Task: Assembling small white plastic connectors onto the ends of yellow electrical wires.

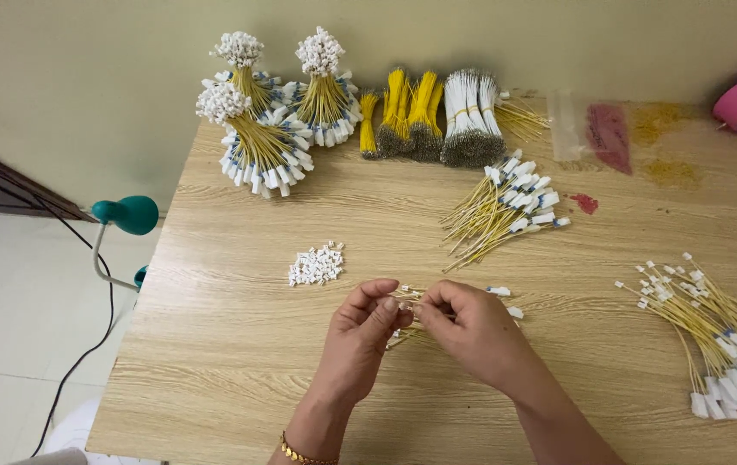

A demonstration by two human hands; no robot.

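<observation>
While gripping yellow wires [403, 331] for steadiness, left hand [367, 331] is pinching them | right hand [472, 325] is pinching wire tip | connectors [316, 264] lying near on table [213, 344].

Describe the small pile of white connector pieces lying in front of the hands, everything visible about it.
The small pile of white connector pieces is a loose heap of tiny blocky parts that look like white plastic. It lies flat on the light wood-grain table, with a few pieces scattered at its upper right edge. It sits just up and left of the left hand, apart from it, and well below the tied wire bundles. No hand or wire touches it. Finer detail is too small to tell.
</observation>
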